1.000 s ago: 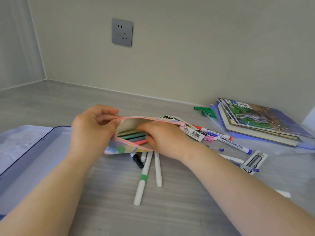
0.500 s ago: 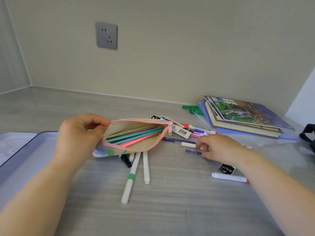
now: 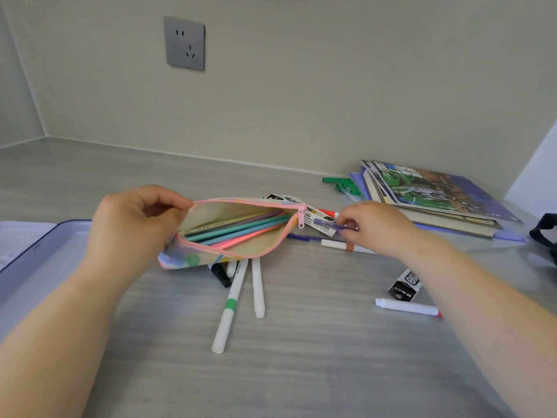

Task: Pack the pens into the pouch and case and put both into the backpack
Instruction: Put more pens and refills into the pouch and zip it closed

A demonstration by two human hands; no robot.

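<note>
Pinching the pouch [image 3: 241,236] mouth open, the left hand [image 3: 132,224] is steadying it while the right hand [image 3: 376,227] is gripping a purple pen [image 3: 330,224] (loose pens [image 3: 241,294] are crowding the counter [image 3: 301,372] beneath).

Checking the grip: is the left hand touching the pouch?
Touching. The head view shows the left hand pinching the pouch rim, holding it open.

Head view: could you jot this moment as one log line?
step: filling pouch | left hand: holds pouch mouth open | right hand: pinching purple pen beside zipper | loose pens on table: several
</note>
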